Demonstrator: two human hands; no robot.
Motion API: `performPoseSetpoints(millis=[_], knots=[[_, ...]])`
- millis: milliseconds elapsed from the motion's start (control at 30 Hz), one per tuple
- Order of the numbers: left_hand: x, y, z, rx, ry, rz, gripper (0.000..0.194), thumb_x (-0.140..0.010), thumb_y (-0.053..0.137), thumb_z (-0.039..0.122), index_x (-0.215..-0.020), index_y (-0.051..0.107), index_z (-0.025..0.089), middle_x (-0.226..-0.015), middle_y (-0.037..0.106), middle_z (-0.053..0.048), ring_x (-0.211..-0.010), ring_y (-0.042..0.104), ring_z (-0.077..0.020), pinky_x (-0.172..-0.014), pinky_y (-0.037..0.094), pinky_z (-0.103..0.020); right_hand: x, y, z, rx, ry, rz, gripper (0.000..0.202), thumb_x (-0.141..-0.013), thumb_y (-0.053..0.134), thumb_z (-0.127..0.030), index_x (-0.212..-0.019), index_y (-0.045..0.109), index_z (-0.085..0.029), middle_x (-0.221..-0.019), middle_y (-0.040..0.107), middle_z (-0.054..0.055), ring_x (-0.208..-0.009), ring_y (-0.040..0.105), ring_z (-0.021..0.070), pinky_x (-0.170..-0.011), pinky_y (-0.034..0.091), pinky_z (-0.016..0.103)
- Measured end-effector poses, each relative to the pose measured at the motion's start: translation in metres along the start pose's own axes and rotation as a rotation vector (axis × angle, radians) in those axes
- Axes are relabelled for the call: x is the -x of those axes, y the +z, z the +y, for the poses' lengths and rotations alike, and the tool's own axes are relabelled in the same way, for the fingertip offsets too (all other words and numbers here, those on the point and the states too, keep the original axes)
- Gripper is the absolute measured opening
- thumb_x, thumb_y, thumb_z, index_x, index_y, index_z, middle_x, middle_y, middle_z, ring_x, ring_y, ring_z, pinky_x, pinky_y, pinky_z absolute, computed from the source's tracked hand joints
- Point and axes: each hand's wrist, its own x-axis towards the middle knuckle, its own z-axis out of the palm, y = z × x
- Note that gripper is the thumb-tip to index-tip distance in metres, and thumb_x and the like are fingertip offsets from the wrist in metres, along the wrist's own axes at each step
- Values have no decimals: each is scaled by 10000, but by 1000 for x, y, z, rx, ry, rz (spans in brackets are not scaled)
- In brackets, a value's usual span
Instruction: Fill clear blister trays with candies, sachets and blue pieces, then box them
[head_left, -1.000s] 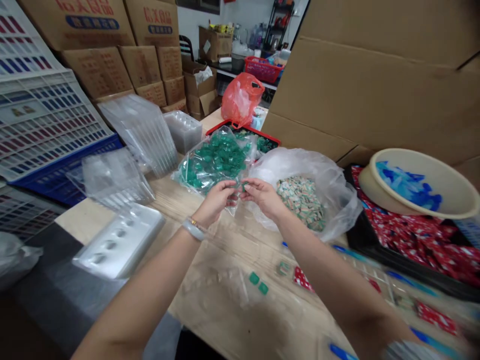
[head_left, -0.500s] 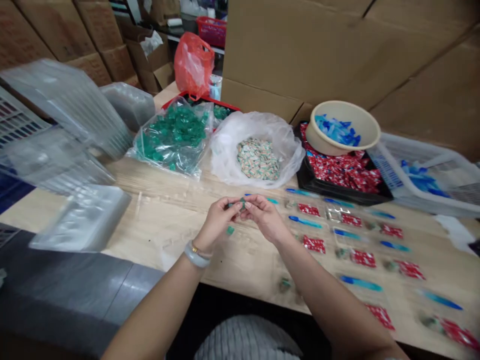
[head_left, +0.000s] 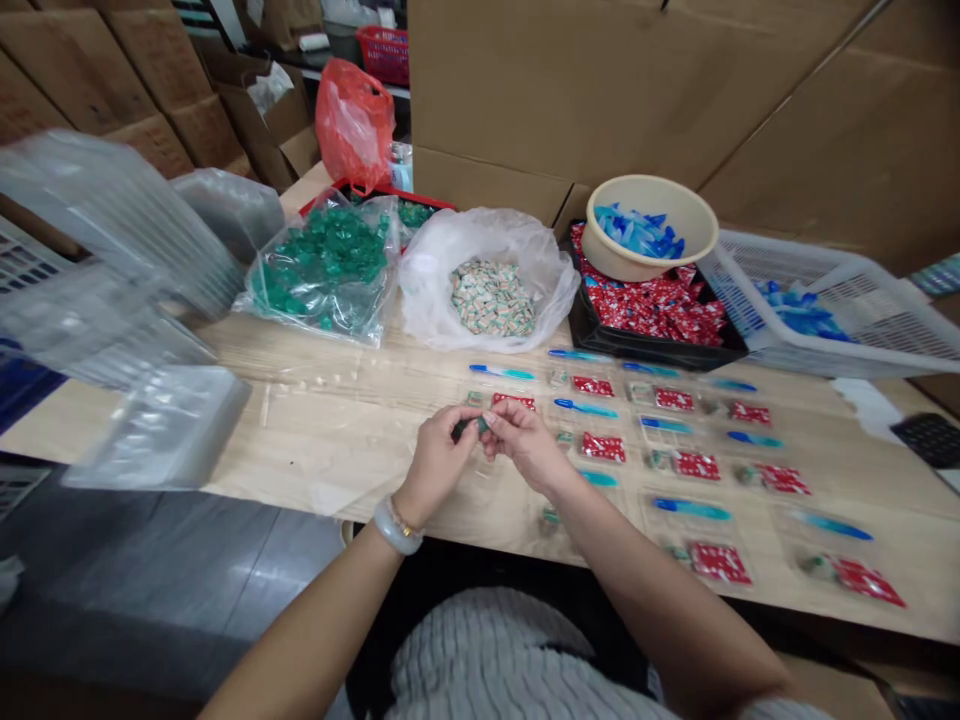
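Observation:
My left hand [head_left: 436, 460] and my right hand [head_left: 526, 446] meet above the table, fingertips pinched together around a small dark green piece [head_left: 481, 425]. Fingers cover most of it, so its exact kind is hidden. Just beyond the hands lies a red packet with white dots [head_left: 514, 401], under a blue pen-shaped item [head_left: 502, 372]. To the right of my right hand stand rows of clear shallow trays, several holding a blue pen-shaped item [head_left: 691, 509], a red dotted packet [head_left: 720, 563] and a small greenish piece [head_left: 660, 459].
Along the back are a clear bag of green pieces [head_left: 330, 255], a white bag of small printed pieces [head_left: 492, 298], a cream bowl [head_left: 709, 232] on a black tray of red packets [head_left: 660, 310], and a white basket [head_left: 885, 300]. Stacked clear trays [head_left: 161, 425] stand left.
The view has shifted, so the table's things sit further left. Both hands stay together on the green piece. A green piece seen below the hands earlier no longer shows there.

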Motion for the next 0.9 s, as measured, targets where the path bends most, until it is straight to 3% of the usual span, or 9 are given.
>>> performPoseSetpoints(millis=[200,333,467,633,733,800,900], knots=[[15,-13,-14,-164,38,86,89,-736,486,305,-728,570,277,-698,615,22,-660,575,-188,-610,460,-328,17,13,20,-151,52,28,314,-538,742,-341,-714,534,-185,-592,572,-59,-477,532,72,-507,454,228],[6,-8,-37,-159,292,-39,163,-695,495,256,-818,584,313,-755,638,20,-680,589,-200,-588,469,-330,14,2,30,-125,20,54,320,-532,741,-368,-673,539,-165,-548,576,-46,-462,534,77,-518,451,237],[18,-5,-28,-231,343,-98,189,-761,429,193,-844,589,250,-781,609,-21,-746,570,-173,-662,469,-300,31,1,24,-171,41,49,309,-544,745,-334,-699,534,-169,-568,601,-44,-496,559,88,-554,459,252],[47,-6,-20,-374,224,-172,248,-810,363,144,-898,591,187,-786,543,-58,-761,514,-168,-686,438,-295,46,7,30,-112,138,32,260,-574,734,-285,-691,539,-159,-569,598,-33,-522,553,90,-577,452,258],[58,-16,-24,-297,121,-216,279,-805,368,136,-971,585,196,-831,548,-63,-804,510,-174,-726,429,-309,44,2,37,54,137,30,237,-608,702,-305,-702,536,-165,-557,587,-24,-512,533,98,-560,437,262],[59,-26,-29,-142,-5,-137,312,-792,390,147,-1055,545,208,-905,560,-62,-854,513,-172,-766,422,-312,37,-4,38,240,33,93,208,-636,670,-311,-715,531,-178,-578,574,-20,-527,521,106,-557,430,266],[52,-41,-36,157,-283,6,355,-733,404,141,-1068,511,189,-948,570,-57,-813,530,-153,-684,443,-274,19,-11,32,730,-248,164,84,-706,592,-251,-738,544,-189,-681,567,6,-609,518,125,-603,422,275]])
